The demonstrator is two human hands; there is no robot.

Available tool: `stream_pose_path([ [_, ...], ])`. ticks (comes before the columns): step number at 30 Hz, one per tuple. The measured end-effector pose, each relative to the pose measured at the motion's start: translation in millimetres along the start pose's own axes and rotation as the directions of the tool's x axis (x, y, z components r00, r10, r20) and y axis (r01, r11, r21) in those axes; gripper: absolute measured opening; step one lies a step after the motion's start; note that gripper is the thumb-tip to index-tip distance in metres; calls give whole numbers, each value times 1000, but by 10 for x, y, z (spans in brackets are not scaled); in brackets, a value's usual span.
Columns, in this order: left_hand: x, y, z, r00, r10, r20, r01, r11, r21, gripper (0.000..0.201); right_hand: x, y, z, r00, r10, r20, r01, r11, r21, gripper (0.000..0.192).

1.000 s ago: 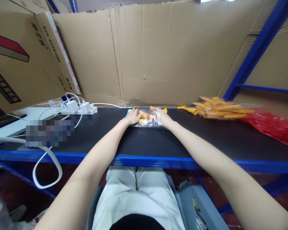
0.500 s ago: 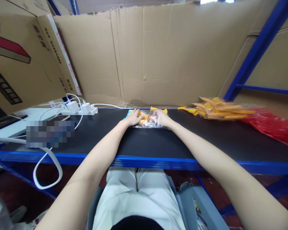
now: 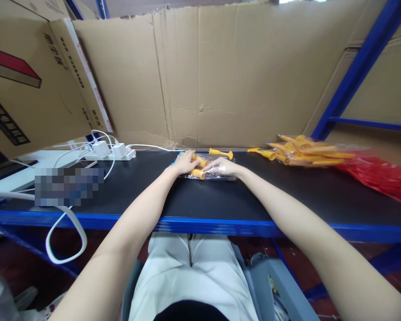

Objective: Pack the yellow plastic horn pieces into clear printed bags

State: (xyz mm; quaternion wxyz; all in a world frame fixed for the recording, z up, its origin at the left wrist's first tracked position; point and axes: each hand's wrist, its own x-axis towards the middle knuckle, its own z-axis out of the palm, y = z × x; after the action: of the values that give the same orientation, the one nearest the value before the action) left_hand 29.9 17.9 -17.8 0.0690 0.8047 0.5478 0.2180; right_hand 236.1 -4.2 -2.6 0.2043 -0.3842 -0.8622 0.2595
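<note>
A clear plastic bag (image 3: 217, 177) lies flat on the black table, with several orange plastic pieces (image 3: 198, 174) in it. My left hand (image 3: 186, 164) rests over the bag's left part with its fingers laid out on the pieces, partly covering a blue printed patch. My right hand (image 3: 224, 166) reaches in from the right, and shiny film covers its fingers, which look to be inside the bag. Its stretched fingertips are at the right end of the orange pieces. Just behind the bag lies a loose orange plastic piece (image 3: 221, 154).
To the right are another loose yellow piece (image 3: 262, 154), a clear bag of yellow pieces (image 3: 310, 151) and a red plastic bag (image 3: 381, 176). A power strip (image 3: 110, 152) with white cables stands at the left. A cardboard wall (image 3: 220, 80) closes the back.
My right hand has shifted slightly within the bag and its fingers have stretched out leftward. The orange pieces under the film and the loose one behind show more plainly. My left hand stays.
</note>
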Motion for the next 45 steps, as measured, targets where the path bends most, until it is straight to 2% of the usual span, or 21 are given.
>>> stream_pose_path([
  [3,29,-21,38,999,48,9,-48,999,-21,60,12,25,31,1000,-7,4,7,999,37,28],
  [9,38,-30,55,996,69,48,-67,997,-50,63,104,146,167,996,12,-92,-2,994,113,31],
  [14,-5,-6,14,998,57,18,-55,994,-96,40,121,172,163,993,-27,-117,40,993,110,35],
  [17,3,-11,23,996,91,-7,-92,991,-98,25,93,136,128,993,-59,-98,68,994,90,35],
  [20,29,-22,43,995,100,-11,-101,991,-92,21,66,106,95,995,-55,-79,62,994,88,32],
  [23,60,-64,61,997,78,-4,-78,993,-93,21,39,90,45,995,-18,-98,29,993,114,30],
  [26,86,-164,61,999,44,-1,-44,995,-86,20,9,110,-67,974,118,-191,-96,988,124,31],
  [28,94,-256,45,1000,-2,-9,1,997,-82,20,-16,177,-191,922,234,-309,-195,969,153,34],
  [29,94,-305,34,1000,-25,-18,23,996,-83,19,-34,234,-266,880,281,-384,-232,958,169,35],
  [31,92,-402,9,997,-65,-37,62,994,-92,18,-86,398,-430,767,318,-558,-278,947,158,37],
  [33,94,-487,-11,994,-94,-59,88,991,-103,16,-174,612,-583,619,296,-727,-362,929,70,37],
  [35,102,-554,-20,990,-113,-81,104,989,-108,14,-295,835,-689,500,254,-828,-513,857,-47,39],
  [36,108,-580,-19,989,-118,-91,107,988,-109,13,-362,939,-719,468,242,-850,-574,814,-85,42],
  [39,123,-628,-9,988,-115,-102,102,987,-127,13,-541,1179,-722,444,286,-849,-713,687,-142,50],
  [42,123,-630,-8,988,-108,-114,92,986,-142,14,-627,1307,-673,425,430,-797,-823,551,-142,52],
  [45,112,-606,-23,989,-102,-111,88,988,-125,16,-630,1337,-650,428,502,-752,-857,489,-162,51],
])
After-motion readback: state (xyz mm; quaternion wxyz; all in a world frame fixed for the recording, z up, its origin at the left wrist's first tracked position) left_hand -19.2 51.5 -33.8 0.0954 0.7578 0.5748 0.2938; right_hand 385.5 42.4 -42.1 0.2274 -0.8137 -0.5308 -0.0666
